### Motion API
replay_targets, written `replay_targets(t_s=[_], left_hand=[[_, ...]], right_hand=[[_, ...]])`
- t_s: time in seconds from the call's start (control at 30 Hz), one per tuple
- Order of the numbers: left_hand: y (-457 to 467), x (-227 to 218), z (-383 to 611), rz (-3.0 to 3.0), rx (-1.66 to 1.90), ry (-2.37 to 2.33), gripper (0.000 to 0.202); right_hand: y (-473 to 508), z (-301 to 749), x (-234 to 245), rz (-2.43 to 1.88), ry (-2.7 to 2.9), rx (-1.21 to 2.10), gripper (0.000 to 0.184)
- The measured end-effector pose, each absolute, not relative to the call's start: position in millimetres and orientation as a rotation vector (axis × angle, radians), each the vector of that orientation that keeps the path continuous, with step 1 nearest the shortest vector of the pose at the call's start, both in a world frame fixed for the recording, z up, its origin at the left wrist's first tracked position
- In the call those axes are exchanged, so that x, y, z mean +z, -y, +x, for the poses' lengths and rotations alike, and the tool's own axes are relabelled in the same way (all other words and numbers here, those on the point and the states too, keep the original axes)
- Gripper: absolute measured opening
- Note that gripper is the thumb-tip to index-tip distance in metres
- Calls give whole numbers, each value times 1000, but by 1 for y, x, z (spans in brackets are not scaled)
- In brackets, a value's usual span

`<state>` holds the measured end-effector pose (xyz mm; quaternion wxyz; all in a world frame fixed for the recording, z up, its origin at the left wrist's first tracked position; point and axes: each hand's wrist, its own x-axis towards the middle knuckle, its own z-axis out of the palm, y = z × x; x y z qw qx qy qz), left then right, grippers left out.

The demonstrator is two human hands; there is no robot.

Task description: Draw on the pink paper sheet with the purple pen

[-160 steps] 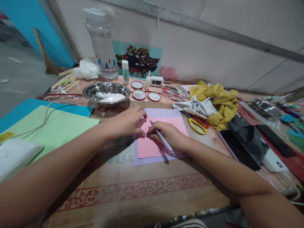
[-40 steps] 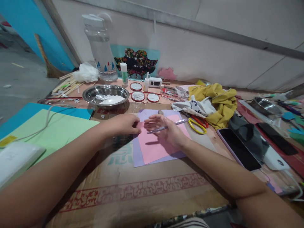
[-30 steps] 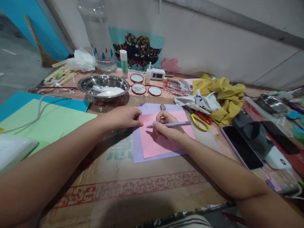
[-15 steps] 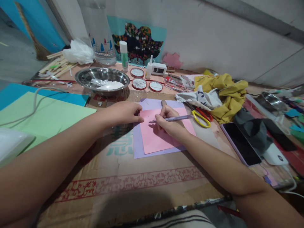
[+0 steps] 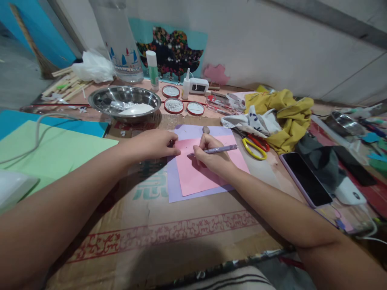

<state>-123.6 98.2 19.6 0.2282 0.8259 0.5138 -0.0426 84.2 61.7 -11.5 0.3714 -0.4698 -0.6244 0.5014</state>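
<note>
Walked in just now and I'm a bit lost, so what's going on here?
A person's right hand holds a slim translucent purple pen, its tip at a pink rectangular paper sheet; whether it touches isn't clear. The left hand has its thumb at that sheet's left edge. The sheet lies on a larger lilac paper sheet, and a round shiny metal bowl stands beyond the left hand.

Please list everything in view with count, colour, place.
held pen: 1, purple, centre
top sheet: 1, pink, centre
lower sheet: 1, purple, beneath
large bowl: 1, silver, back
round dishes: 3, red-rimmed, back
water bottle: 1, clear, back
scissor handles: 2, yellow/red, right
yellow cloth: 1, yellow, right
nearest phone: 1, black, right
blue sheet: 1, blue, left
green paper: uncounted, green, left
clutter: uncounted, mixed, around
left hand: 1, bare, centre
right hand: 1, bare, centre
</note>
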Motion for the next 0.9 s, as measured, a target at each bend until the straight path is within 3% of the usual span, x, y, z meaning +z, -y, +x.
replay_targets(t_s=[0.9], left_hand=[[-97, 20, -125, 2299, -91, -1383, 32]], right_hand=[[-58, 81, -2, -1232, 1566, 1377, 25]])
